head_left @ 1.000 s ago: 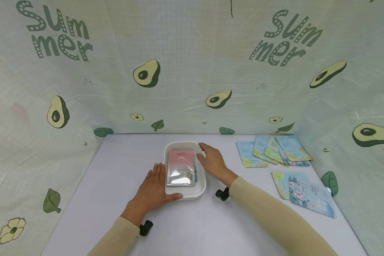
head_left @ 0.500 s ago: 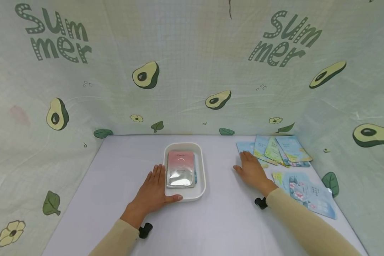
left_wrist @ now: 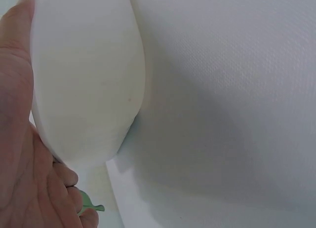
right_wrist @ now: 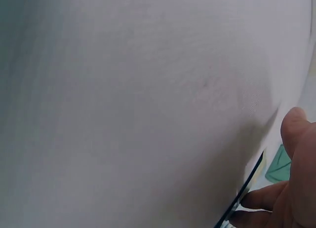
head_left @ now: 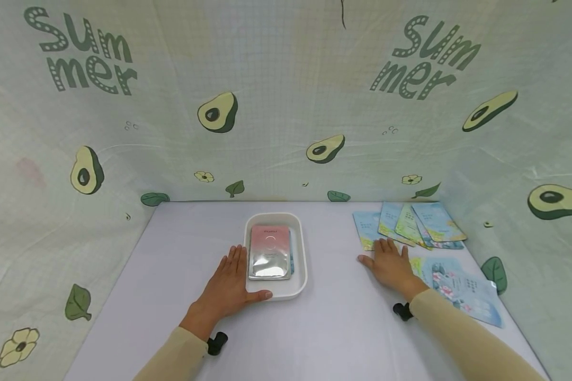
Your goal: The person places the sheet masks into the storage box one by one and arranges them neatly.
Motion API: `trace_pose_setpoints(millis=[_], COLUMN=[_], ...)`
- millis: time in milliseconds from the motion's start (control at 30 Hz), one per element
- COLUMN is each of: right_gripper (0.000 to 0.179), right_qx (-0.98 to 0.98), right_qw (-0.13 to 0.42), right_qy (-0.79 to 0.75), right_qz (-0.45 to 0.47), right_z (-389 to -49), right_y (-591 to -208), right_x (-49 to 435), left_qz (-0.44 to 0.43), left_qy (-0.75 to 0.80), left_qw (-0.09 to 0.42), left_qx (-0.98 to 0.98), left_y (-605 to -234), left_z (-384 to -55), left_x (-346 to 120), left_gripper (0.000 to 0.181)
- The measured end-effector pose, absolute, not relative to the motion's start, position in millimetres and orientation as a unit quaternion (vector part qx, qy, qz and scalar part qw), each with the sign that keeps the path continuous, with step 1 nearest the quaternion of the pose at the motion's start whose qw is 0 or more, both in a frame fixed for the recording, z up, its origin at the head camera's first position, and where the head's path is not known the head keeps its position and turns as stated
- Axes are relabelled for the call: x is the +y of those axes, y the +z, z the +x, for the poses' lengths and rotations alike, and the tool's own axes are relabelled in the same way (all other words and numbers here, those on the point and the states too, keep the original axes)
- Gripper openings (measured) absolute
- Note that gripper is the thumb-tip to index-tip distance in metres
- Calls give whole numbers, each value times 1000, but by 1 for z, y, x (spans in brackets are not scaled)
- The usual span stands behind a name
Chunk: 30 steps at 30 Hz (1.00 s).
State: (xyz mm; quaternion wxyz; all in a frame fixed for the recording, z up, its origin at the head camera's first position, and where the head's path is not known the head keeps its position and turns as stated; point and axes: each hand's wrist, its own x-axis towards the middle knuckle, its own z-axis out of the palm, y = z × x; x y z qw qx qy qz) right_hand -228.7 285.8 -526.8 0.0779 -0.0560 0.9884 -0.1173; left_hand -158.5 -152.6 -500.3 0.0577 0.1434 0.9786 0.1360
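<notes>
My left hand (head_left: 224,286) lies flat against the left side of a white plastic tray (head_left: 286,289), fingers straight and thumb stretched along the tray's near rim. In the left wrist view the tray's outer wall (left_wrist: 89,80) fills the space beside the palm. Inside the tray is a pink and silver sheet mask packet (head_left: 269,253), with a blue one (head_left: 292,256) peeking out beneath. On the right, my right hand (head_left: 392,269) is spread with its fingertips at the near edge of a light-blue packet (head_left: 366,225). The right wrist view shows fingertips beside that dark packet edge (right_wrist: 245,188).
Several blue and green packets (head_left: 438,222) overlap in a fan at the back right. Nearer, two more packets (head_left: 472,293) lie partly stacked by the right table edge. A printed cloth (head_left: 276,106) hangs around the white table (head_left: 295,344).
My right hand has left the tray's right side and moved right to the light-blue packet, then drawn slightly nearer. My left hand and the tray have stayed in place.
</notes>
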Motion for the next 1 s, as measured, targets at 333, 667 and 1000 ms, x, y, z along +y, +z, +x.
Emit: trace_pose_setpoints(millis=[333, 667, 1000], right_gripper=[86, 84, 81], right_qx=[981, 970, 970], right_qw=[86, 81, 42], right_qy=[-142, -144, -154], right_qz=[-105, -177, -186], right_z=[-225, -193, -215], right_y=[-532, -531, -507], right_x=[250, 215, 214], left_qz=[141, 136, 137], left_qy=[141, 155, 161], left_qw=[62, 73, 86], left_qx=[978, 976, 974], left_y=[-501, -499, -500], left_z=[-158, -158, -160], left_x=[-152, -153, -155], left_gripper=[139, 139, 141])
